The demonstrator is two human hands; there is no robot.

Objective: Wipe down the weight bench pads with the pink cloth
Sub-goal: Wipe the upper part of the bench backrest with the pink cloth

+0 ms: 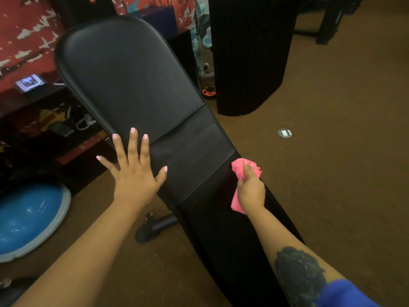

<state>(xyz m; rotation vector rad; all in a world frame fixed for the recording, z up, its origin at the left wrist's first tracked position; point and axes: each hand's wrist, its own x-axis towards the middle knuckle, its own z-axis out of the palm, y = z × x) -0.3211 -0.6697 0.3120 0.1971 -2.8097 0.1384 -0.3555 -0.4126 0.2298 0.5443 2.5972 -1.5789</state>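
Note:
A black padded weight bench runs from the upper left to the lower middle, its raised back pad (130, 80) leading down into the seat pad (212, 213). My left hand (135, 171) is spread with straight fingers over the left edge of the back pad's lower end. My right hand (251, 187) grips a crumpled pink cloth (239, 168) and holds it against the right edge of the bench where the pads meet. Part of the cloth is hidden under that hand.
A blue balance dome (28, 220) lies on the brown carpet at the left. The bench's black foot bar (155, 227) sticks out below the pad. A black ribbed column (250, 56) stands behind right, an orange object (209, 92) beside it. A round floor plate (284, 132) sits at right.

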